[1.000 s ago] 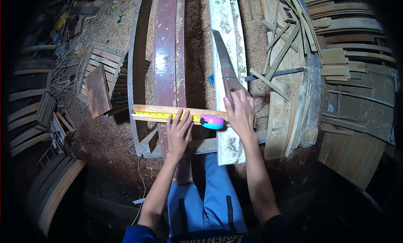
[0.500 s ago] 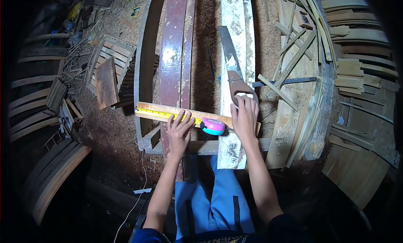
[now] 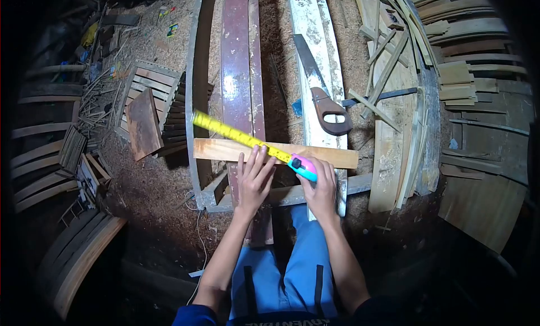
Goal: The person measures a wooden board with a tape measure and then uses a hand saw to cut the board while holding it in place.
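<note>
1. Right grip (image 3: 322,194): wrapped round the pink-and-turquoise case (image 3: 304,167) of a tape measure. Judged light, hard, smooth plastic; best held about the body, palm behind.
2. Left grip (image 3: 254,182), at 9 o'clock from the right: fingers extended and spread, not clenched. Fingertips overlap the yellow printed tape strip (image 3: 230,133); firmness of contact unclear.
3. Strip runs from the case toward 10 o'clock, its free end blurred. Likely thin, springy, prone to kinking or snapping back; support from beneath, fingers clear of the edges.
4. Pale-brown flat wooden board (image 3: 219,150): under the strip, lying roughly 9 to 3 o'clock across a glossy maroon beam (image 3: 236,73) and a scuffed white beam (image 3: 309,16). Probably stiff, fairly light; splinters possible. Take by both long edges.
5. Brown-handled metal handsaw (image 3: 318,85): on the white beam, 12 o'clock from right grip, untouched, tip toward 11. Blade presumably flexible, teeth sharp; lift by the handle opening.
</note>
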`<state>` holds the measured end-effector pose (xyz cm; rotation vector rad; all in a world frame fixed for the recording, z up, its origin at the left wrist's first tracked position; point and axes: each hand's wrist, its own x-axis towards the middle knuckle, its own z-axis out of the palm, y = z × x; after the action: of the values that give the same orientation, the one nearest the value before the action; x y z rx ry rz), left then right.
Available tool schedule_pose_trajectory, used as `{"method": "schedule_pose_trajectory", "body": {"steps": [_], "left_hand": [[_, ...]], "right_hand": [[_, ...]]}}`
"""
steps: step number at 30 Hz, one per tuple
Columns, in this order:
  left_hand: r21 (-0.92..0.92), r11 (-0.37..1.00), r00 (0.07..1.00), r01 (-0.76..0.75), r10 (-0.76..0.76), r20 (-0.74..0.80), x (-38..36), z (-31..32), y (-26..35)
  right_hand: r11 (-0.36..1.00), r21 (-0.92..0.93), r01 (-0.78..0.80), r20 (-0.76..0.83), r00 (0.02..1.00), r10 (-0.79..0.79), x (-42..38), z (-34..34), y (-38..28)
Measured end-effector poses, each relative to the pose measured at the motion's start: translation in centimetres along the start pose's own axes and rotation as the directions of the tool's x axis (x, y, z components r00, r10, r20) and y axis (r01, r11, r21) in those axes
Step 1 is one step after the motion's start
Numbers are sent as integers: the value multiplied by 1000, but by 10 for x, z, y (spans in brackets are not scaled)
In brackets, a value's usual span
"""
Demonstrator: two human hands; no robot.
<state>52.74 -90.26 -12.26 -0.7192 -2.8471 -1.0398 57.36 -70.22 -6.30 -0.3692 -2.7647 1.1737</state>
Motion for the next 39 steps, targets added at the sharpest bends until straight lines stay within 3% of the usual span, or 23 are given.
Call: {"method": "schedule_pose_trajectory", "body": {"steps": [2, 5, 10, 13, 24, 27, 32, 34, 39], "left_hand": [[29, 1000, 998, 3, -2, -61, -4, -4, 11], [-53, 998, 999, -20, 21, 29, -12, 11, 19], [-191, 980, 986, -50, 79, 148, -7, 46, 57], [-204, 978, 975, -51, 94, 202, 8, 69, 94], [-221, 971, 956, -91, 147, 252, 101, 206, 229], [-191, 976, 955, -109, 156, 251, 125, 237, 252], [-150, 985, 965, -85, 119, 234, 137, 250, 264], [-130, 990, 967, -61, 90, 238, 131, 244, 260], [-71, 997, 969, 43, -25, 247, 96, 209, 225]], "right_hand": [[998, 7, -57, -76, 995, 58, -15, -9, -8], [973, 69, -219, -264, 937, 229, -28, -25, 3], [946, 117, -302, -372, 870, 323, -31, -63, 44], [946, 51, -320, -464, 831, 306, -25, -86, 82], [873, 45, -486, -550, 717, 428, 28, -188, 255], [814, -67, -576, -460, 742, 487, 41, -203, 291], [815, -138, -563, -395, 786, 476, 50, -214, 299], [799, -338, -498, -439, 834, 334, 48, -214, 283], [907, -306, -288, -304, 933, 193, 53, -188, 231]]}}
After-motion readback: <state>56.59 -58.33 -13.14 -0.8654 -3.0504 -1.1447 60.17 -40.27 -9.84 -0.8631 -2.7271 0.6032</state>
